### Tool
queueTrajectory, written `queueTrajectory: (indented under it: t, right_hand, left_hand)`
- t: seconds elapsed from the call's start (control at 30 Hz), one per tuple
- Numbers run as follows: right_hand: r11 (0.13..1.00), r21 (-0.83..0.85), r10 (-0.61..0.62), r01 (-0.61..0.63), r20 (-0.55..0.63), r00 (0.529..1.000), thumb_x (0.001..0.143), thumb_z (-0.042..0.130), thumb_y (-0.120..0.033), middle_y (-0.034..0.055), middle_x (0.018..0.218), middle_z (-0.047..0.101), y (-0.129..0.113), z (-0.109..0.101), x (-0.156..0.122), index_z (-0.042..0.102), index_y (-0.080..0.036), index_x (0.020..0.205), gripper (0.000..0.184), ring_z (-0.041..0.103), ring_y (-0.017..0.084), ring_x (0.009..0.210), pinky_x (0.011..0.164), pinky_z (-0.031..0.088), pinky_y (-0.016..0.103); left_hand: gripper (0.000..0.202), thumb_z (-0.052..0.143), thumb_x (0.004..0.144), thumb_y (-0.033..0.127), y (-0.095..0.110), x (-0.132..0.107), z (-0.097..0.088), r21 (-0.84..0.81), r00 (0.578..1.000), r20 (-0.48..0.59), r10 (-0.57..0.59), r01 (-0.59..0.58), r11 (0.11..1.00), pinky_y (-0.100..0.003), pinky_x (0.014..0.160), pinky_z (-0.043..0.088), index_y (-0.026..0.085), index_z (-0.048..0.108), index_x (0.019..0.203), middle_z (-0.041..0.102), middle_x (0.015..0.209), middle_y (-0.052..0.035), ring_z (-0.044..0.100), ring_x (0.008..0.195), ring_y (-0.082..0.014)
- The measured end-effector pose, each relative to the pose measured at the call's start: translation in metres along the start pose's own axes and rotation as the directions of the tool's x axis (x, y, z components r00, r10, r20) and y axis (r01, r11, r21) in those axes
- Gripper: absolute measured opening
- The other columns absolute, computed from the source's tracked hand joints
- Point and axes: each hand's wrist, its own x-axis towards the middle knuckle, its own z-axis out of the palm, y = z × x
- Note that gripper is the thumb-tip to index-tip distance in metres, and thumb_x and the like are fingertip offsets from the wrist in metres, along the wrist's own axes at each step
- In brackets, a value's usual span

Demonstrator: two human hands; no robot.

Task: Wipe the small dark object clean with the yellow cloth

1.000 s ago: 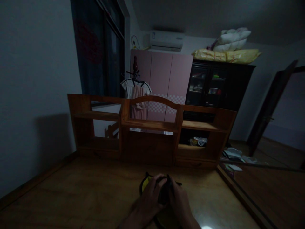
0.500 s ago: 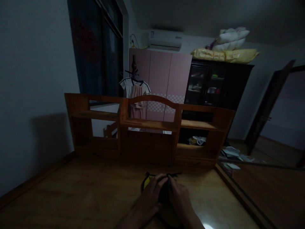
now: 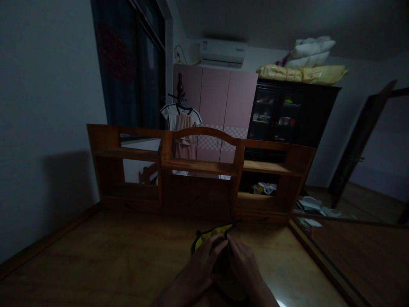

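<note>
A soft yellow pouch-like thing [image 3: 207, 236] with black edging lies at the front middle of the wooden surface. A thin dark strip sticks out at its far right corner. My left hand [image 3: 202, 263] rests over its near side, with thumb and fingers pinched at the black edging. Close beside it, my right hand [image 3: 243, 261] has its fingertips closed on the same dark edge. The fingertips of both hands nearly meet. Below and between the hands a dark part of the thing shows, too dim to make out in detail.
A wooden bed board [image 3: 198, 165] with open shelves stands across the far side. The wooden surface [image 3: 105, 260] has a raised rail [image 3: 319, 260] on the right. A white wall [image 3: 47, 106] borders the left. Beyond are a pink wardrobe [image 3: 214, 98] and a dark cabinet [image 3: 316, 111].
More of the yellow side now shows beyond my hands, and its far edge with the dark strip has risen. Both hands stay close together at the edging, shifted only slightly.
</note>
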Motion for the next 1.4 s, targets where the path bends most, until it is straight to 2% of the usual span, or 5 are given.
queueTrajectory:
  t: [0.2, 0.4, 0.67, 0.97, 1.4]
  right_hand:
    - [0.999, 0.038, 0.025, -0.022, -0.078, 0.997, 0.086, 0.04, -0.006, 0.0122, 0.107, 0.07, 0.0, 0.002, -0.002, 0.053, -0.018, 0.129, 0.047, 0.069, 0.022, 0.092, 0.077, 0.06, 0.033]
    - [0.988, 0.091, 0.133, -0.126, -0.08, 0.988, 0.084, 0.04, -0.006, 0.0106, 0.125, 0.062, -0.003, 0.011, -0.007, 0.048, -0.021, 0.134, 0.052, 0.06, 0.022, 0.113, 0.092, 0.055, 0.037]
    - [0.946, 0.207, 0.261, -0.249, -0.031, 0.965, 0.08, 0.043, -0.006, 0.0092, 0.133, 0.055, -0.023, 0.011, -0.001, 0.045, -0.022, 0.136, 0.058, 0.053, 0.021, 0.122, 0.098, 0.051, 0.037]
    - [0.928, 0.244, 0.302, -0.282, -0.049, 0.952, 0.087, 0.044, -0.013, 0.0115, 0.129, 0.058, -0.03, 0.007, 0.003, 0.042, -0.022, 0.136, 0.05, 0.056, 0.024, 0.118, 0.095, 0.052, 0.042]
    - [0.911, 0.282, 0.289, -0.303, 0.091, 0.953, 0.089, 0.043, -0.015, 0.0108, 0.14, 0.049, -0.032, 0.005, 0.002, 0.032, -0.021, 0.142, 0.054, 0.047, 0.021, 0.128, 0.103, 0.045, 0.039]
  left_hand:
    - [0.088, 0.061, 0.074, 0.003, 0.001, -0.002, 0.001, 0.132, 1.0, 0.018, 0.022, -0.024, 0.991, -0.044, 0.108, 0.036, 0.023, 0.017, 0.147, 0.029, 0.149, -0.0116, 0.03, 0.137, -0.0256]
    - [0.081, 0.051, 0.076, -0.001, 0.0, -0.005, 0.011, 0.284, 0.995, -0.099, 0.017, 0.012, 0.959, -0.044, 0.108, 0.034, 0.022, 0.02, 0.147, 0.031, 0.148, -0.0117, 0.03, 0.137, -0.0254]
    - [0.091, 0.073, 0.07, 0.024, -0.008, -0.011, 0.022, 0.276, 0.987, -0.156, -0.048, 0.09, 0.957, -0.046, 0.101, 0.041, 0.022, 0.024, 0.146, 0.043, 0.138, -0.0147, 0.043, 0.126, -0.0312]
    - [0.096, 0.073, 0.072, 0.046, -0.007, -0.008, 0.017, 0.202, 0.994, -0.087, -0.06, 0.076, 0.976, -0.045, 0.104, 0.036, 0.021, 0.019, 0.147, 0.042, 0.141, -0.0131, 0.044, 0.127, -0.0309]
    - [0.096, 0.077, 0.07, 0.034, -0.003, -0.007, 0.013, 0.13, 0.984, -0.114, -0.135, 0.149, 0.98, -0.046, 0.104, 0.038, 0.026, 0.02, 0.147, 0.041, 0.141, -0.0122, 0.041, 0.128, -0.0313]
